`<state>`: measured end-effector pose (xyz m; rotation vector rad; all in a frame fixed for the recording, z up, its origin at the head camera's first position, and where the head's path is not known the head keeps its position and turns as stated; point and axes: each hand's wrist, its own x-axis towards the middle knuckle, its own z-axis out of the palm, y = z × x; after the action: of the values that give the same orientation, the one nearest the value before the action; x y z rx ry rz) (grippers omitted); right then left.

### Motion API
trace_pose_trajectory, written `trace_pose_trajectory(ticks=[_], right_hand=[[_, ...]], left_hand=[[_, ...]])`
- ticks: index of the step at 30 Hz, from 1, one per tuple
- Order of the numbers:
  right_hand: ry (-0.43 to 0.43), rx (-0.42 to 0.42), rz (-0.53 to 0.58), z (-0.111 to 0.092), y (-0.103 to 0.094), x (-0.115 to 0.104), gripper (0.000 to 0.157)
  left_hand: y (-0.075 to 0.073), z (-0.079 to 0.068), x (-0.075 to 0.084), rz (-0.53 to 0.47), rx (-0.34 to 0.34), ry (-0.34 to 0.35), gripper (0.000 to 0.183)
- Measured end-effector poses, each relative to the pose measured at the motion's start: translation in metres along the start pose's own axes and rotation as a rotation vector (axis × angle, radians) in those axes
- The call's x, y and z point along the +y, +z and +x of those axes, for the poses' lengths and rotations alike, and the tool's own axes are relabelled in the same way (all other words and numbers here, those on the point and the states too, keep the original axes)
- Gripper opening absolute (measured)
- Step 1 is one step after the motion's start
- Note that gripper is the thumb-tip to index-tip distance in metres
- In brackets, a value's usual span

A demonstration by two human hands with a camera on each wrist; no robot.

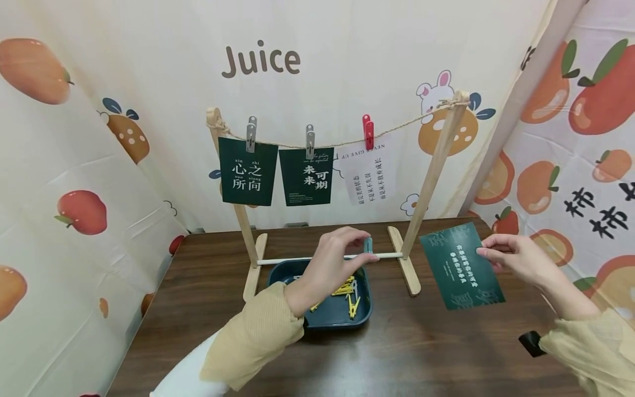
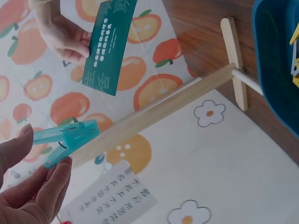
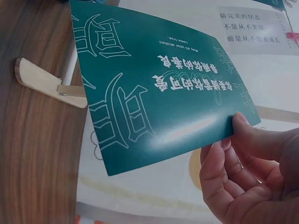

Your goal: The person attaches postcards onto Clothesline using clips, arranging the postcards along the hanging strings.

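Between thumb and fingers, my left hand (image 1: pixel 333 263) pinches a teal clothespin (image 2: pixel 70 137) by its handle ends, above the dark blue tray (image 1: pixel 337 322). My right hand (image 1: pixel 518 258) grips a green card (image 1: pixel 462 267) with white lettering by its edge, thumb on the printed face. The card is tilted, to the right of the wooden rack's right post (image 1: pixel 436 176). On the twine (image 1: pixel 397 130) hang two dark green cards, a left one (image 1: pixel 248 179) and a middle one (image 1: pixel 307 184), under grey clothespins, and a white card (image 1: pixel 366 176) under a red clothespin (image 1: pixel 368 132).
Several yellow and grey clothespins (image 1: pixel 353 303) lie in the tray, partly hidden by my left arm. The rack's feet (image 1: pixel 404 262) stand on the brown table (image 1: pixel 421 342), joined by a white rod (image 1: pixel 278 261). Fruit-printed curtains (image 1: pixel 322 33) surround the table at the back and sides.
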<state>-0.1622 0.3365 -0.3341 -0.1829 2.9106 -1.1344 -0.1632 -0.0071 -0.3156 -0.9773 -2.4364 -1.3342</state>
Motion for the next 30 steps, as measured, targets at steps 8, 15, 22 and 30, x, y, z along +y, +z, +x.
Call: trace_pose_trajectory(ticks=[8,15,22,30], right_hand=[[-0.04,-0.004,0.05,0.003,-0.01,-0.014,0.023],[-0.023,-0.03,0.057,0.013,-0.019,-0.025,0.026],[-0.021,-0.028,0.007,0.021,-0.026,-0.036,0.027],[-0.021,0.017,-0.03,0.028,-0.033,-0.048,0.029]], left_hand=[[-0.004,0.016,0.014,0.024,-0.052,-0.007,0.033],[-0.007,0.035,0.019,-0.061,-0.07,-0.055,0.031],[-0.011,0.054,0.023,-0.121,-0.045,-0.088,0.033],[-0.019,0.078,0.032,-0.127,0.015,-0.082,0.03]])
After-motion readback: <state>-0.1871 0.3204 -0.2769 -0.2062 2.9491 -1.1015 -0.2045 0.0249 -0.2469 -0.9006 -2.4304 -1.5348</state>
